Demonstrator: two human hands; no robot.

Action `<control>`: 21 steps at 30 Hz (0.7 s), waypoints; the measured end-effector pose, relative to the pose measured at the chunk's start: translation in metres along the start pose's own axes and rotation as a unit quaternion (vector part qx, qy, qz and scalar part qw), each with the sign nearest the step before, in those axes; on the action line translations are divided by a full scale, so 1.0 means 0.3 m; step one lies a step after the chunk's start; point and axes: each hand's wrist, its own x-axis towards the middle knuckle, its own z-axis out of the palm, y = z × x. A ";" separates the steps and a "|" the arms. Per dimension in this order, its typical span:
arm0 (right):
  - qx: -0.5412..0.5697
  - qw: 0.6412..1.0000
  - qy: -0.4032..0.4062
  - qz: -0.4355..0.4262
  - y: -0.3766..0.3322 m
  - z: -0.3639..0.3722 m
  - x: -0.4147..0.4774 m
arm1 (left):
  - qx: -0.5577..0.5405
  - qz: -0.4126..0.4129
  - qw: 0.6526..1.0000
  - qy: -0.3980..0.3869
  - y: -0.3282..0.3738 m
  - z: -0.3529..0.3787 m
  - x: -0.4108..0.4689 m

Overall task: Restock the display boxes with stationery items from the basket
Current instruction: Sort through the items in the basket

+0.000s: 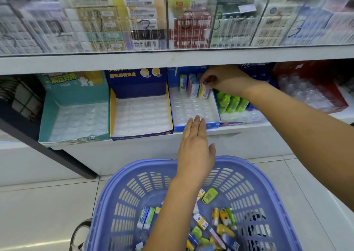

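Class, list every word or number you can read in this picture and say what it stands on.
"Gaspard": navy box, top edge cropped.
"解压好用": teal box.
"3", handwritten: clear case.
Too blurred: eraser wrappers, shelf barcodes, other box print.

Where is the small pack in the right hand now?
In the head view, right of centre: the small pack stands in the back right corner of the blue display box, pinched by the right hand, beside the green bottles.
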 end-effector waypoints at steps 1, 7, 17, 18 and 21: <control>0.012 1.000 0.004 0.006 -0.004 0.005 -0.001 | -0.001 0.000 1.000 0.001 -0.001 0.001 0.001; 0.030 0.993 0.099 0.055 -0.028 0.050 -0.001 | 0.001 0.008 1.000 -0.004 -0.015 0.010 0.007; 0.099 0.989 -0.101 0.044 -0.112 0.157 -0.337 | -0.128 -0.007 0.989 0.078 -0.077 0.041 -0.117; 0.070 0.981 -0.172 0.054 -0.113 0.223 -0.382 | -0.103 -0.030 0.994 0.032 -0.098 0.066 -0.133; -0.039 0.920 -0.373 0.110 -0.092 0.466 -0.505 | 0.033 -0.100 0.973 -0.206 -0.189 0.167 -0.219</control>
